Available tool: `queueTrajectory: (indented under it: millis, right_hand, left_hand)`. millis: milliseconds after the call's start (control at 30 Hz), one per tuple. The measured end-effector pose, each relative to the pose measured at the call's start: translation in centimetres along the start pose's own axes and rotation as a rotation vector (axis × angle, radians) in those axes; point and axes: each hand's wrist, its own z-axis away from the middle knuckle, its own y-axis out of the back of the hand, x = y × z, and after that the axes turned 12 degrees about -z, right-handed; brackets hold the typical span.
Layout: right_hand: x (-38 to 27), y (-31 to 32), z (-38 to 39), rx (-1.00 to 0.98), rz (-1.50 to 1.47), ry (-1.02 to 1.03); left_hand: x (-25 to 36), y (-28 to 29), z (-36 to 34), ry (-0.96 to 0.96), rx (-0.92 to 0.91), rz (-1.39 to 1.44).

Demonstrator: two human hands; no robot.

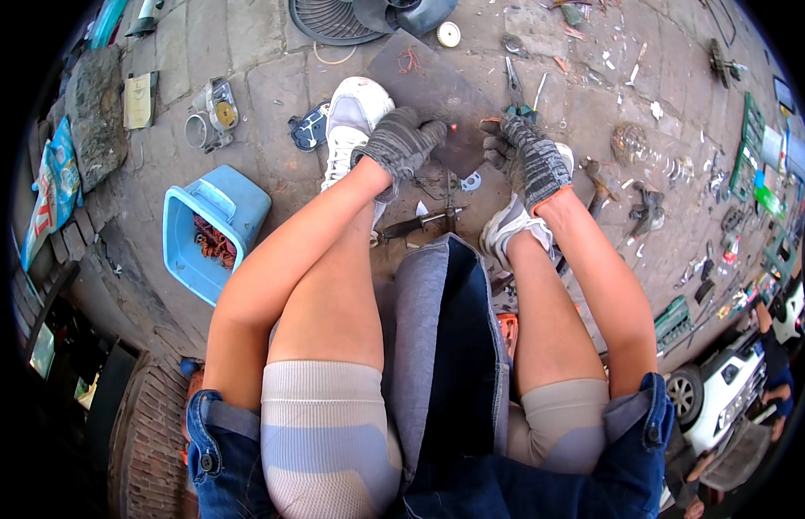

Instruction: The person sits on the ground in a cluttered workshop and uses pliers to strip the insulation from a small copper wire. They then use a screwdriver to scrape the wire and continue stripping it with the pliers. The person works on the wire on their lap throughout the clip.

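Note:
My left hand (402, 143), in a grey knit glove, is closed in a pinch over the near edge of a dark flat slab (424, 78). A tiny orange-red bit (452, 127) shows just beyond its fingertips; what the fingers hold is mostly hidden. Across the slab's right corner, my right hand (532, 156), also gloved, has its fingers bent and apart. Just beyond its knuckles are pliers (514, 86) with green handles, jaws pointing away; no grip on them shows. Thin reddish wire scraps (409, 60) rest on the slab. A dark-handled screwdriver (411, 225) lies between my shoes.
Left of my leg, a tilted light-blue bucket (255, 199) holds reddish-brown scrap. A fan grille (333, 22) lies ahead. Hammer-like tools (603, 183) and a clump of wire (629, 143) are on the right, among scattered debris. A white car (722, 381) and other people are at far right.

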Motion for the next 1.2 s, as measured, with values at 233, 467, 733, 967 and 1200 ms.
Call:
queueTrajectory:
  millis: [233, 467, 733, 967, 1200]
  right_hand:
    - [0.9, -0.8, -0.3, -0.124, -0.025, -0.016]
    - [1.9, -1.7, -2.3, -0.174, -0.184, 0.002]
    - [0.7, -1.7, 1.3, -0.239, 0.002, 0.015]
    - [-0.6, -5.4, 7.7, -0.206, 0.575, 0.322]
    - [-2.5, -7.1, 13.2, -0.152, 0.504, 0.162]
  left_hand:
    - [1.6, 1.1, 0.6, 0.308, -0.114, 0.568]
    - [0.1, 0.2, 0.5, 0.156, -0.052, 0.508]
    - [3.5, 3.1, 2.8, 0.119, -0.021, 0.410]
    - [8.0, 5.9, 6.3, 0.073, -0.314, 0.618]
    - [11.1, 6.3, 8.6, -0.752, 0.267, -0.624]
